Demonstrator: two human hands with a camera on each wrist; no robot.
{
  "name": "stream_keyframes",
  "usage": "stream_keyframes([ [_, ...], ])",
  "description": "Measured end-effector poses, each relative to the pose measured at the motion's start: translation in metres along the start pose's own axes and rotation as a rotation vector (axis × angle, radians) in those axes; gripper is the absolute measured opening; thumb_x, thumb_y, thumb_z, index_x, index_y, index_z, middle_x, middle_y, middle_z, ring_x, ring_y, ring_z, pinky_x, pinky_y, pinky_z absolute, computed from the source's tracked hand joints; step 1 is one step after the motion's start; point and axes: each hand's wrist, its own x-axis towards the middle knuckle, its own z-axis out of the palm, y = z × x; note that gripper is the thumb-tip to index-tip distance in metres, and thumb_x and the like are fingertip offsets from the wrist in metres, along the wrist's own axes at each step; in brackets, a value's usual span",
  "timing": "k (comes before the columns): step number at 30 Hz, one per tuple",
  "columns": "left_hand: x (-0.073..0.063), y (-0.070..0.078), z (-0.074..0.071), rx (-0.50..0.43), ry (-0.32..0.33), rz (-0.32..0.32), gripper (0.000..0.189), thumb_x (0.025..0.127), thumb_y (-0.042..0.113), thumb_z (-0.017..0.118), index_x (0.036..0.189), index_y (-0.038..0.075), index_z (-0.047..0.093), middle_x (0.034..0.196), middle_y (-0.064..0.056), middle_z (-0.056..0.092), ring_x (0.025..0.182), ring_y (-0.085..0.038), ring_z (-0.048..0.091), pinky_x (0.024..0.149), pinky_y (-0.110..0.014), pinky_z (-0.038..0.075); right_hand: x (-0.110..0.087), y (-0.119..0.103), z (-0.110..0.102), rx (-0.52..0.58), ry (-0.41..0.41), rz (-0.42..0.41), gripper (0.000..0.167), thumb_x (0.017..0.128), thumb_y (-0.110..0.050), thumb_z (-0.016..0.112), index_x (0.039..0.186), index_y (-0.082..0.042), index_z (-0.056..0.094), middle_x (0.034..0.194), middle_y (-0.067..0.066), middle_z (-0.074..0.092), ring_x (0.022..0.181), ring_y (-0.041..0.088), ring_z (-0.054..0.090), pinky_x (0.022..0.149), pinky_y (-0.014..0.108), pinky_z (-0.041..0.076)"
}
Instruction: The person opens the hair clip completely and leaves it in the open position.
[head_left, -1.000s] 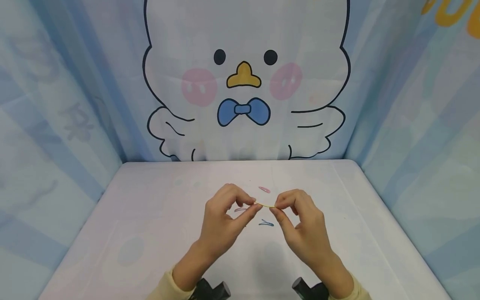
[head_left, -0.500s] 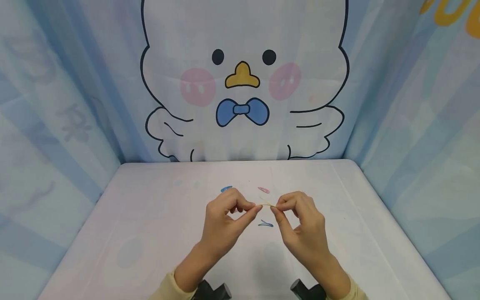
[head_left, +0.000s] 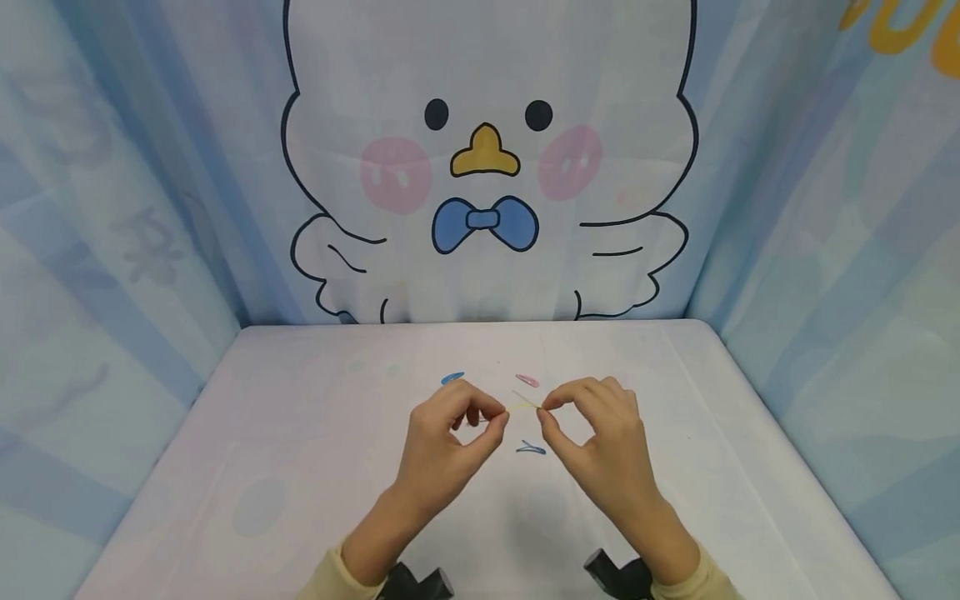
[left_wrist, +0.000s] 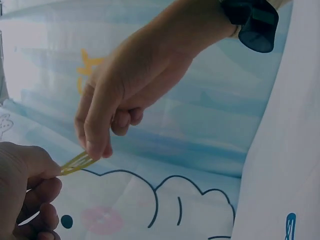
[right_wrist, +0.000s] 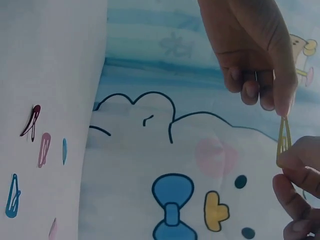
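Above the white table, a yellow snap hair clip (head_left: pixel 522 406) is stretched between both hands. My left hand (head_left: pixel 448 437) pinches one end of it between thumb and index finger. The thumb and index finger of my right hand (head_left: pixel 611 446) pinch the other end. A thin arm of the clip slants up from the right fingertips in the head view, so it looks sprung apart. From the right wrist, the hair clip (right_wrist: pixel 279 150) shows as a narrow triangle, its pointed end at the left fingers. The left wrist view shows its slotted frame side-on.
On the table (head_left: pixel 315 500) lie a blue clip (head_left: pixel 452 377), a pink clip (head_left: pixel 527 380) and a spread blue clip (head_left: pixel 531 447). A dark red clip (right_wrist: pixel 33 121) lies with them in the right wrist view. Printed cloth (head_left: pixel 487 275) walls off the back and sides.
The yellow clip's thin arm has come away from its frame and now stands up. My left fingertips have shifted slightly left. A blue clip behind the left hand has come into view.
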Motion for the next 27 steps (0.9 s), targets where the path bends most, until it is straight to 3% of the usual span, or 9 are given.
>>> stream_keyframes([
  [8,-0.002,-0.005,-0.003,0.028,-0.020,-0.028,0.019,0.086,0.001,0.079,0.090,0.018,0.070,0.081,0.007,0.064,0.074,-0.008,0.051,0.062,-0.021,0.040,-0.003,0.027,0.019,-0.101,-0.067,0.093,0.016,0.081,-0.009,0.087,0.088,-0.013,0.074,0.086,0.000,0.073,0.081,0.021,0.058,0.075,0.039,0.037],
  [17,-0.001,-0.006,-0.006,0.012,-0.043,-0.050,0.019,0.087,0.001,0.078,0.090,0.018,0.071,0.080,0.007,0.066,0.070,-0.009,0.051,0.061,-0.021,0.042,-0.010,0.073,0.054,-0.263,-0.335,0.263,0.012,0.085,-0.017,0.084,0.084,-0.017,0.072,0.083,-0.001,0.074,0.080,0.026,0.062,0.076,0.046,0.042],
  [22,-0.003,-0.006,-0.008,0.017,-0.051,-0.084,0.018,0.087,0.003,0.079,0.089,0.019,0.071,0.080,0.009,0.065,0.069,-0.008,0.050,0.060,-0.020,0.040,-0.015,0.092,0.072,-0.260,-0.486,0.357,0.012,0.087,-0.017,0.081,0.083,-0.017,0.070,0.078,-0.003,0.071,0.077,0.022,0.061,0.078,0.045,0.042],
  [27,-0.005,-0.008,-0.008,0.018,-0.065,-0.101,0.015,0.089,0.005,0.078,0.091,0.018,0.070,0.082,0.009,0.064,0.068,-0.007,0.050,0.058,-0.019,0.038,-0.022,0.104,0.083,-0.239,-0.555,0.447,0.013,0.087,-0.017,0.081,0.083,-0.016,0.068,0.074,-0.005,0.067,0.073,0.016,0.059,0.083,0.047,0.041],
])
